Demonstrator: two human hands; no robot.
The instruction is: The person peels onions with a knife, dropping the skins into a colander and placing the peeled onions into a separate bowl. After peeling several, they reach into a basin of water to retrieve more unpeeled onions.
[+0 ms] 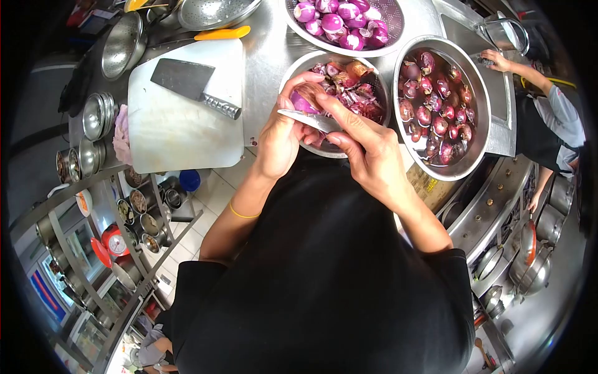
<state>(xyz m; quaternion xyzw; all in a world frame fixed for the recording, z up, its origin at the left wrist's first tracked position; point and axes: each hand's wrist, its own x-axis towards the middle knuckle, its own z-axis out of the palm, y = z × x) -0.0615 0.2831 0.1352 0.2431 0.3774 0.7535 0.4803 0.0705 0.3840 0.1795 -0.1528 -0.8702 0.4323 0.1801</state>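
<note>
My left hand (280, 134) is closed around a red onion (305, 100), part purple flesh and part brown skin. In my right hand (367, 146) is a knife (308, 119), its blade lying against the near side of the onion. Both hands are above a metal colander (381, 84) that holds onion peelings (358, 93). To the right, a metal bowl (483, 146) contains several unpeeled red onions (439, 106) in dark liquid. Beyond the peelings, a perforated bowl (398, 31) carries several peeled onions (333, 23). The knife's handle is mostly hidden by my right hand.
At left, a cleaver (184, 78) lies on a white cutting board (180, 146), with a yellow-orange handle (222, 33) at its far edge. Metal strainers (123, 47) and small bowls (93, 116) stand beyond. A co-worker's hand (496, 61) rests near the sink at right.
</note>
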